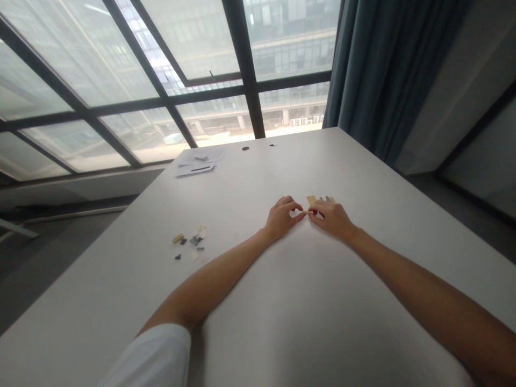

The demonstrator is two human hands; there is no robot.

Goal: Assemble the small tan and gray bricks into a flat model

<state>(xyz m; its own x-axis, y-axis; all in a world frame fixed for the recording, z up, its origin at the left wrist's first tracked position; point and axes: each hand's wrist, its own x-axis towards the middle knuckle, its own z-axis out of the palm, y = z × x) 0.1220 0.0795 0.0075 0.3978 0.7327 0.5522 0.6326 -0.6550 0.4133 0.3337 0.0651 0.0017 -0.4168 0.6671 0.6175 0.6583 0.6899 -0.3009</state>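
Observation:
My left hand (283, 216) and my right hand (331, 216) meet fingertip to fingertip over the white table (258, 301). Between them is a small pale yellow piece (305, 212), pinched by thumb and forefinger on both sides. It looks like a toy building brick, though its exact shape is too small to tell. Just beyond my right hand lies a yellow studded plate (311, 200). Beside that plate are small grey and yellow pieces (328, 199), partly hidden behind the right fingers.
Left of my left forearm lies a loose group of small grey, black, cream and yellow pieces (194, 241). Papers (196, 169) rest at the table's far left, near a round black cable hole (245, 148). Windows and a blue curtain (371, 80) border the far side.

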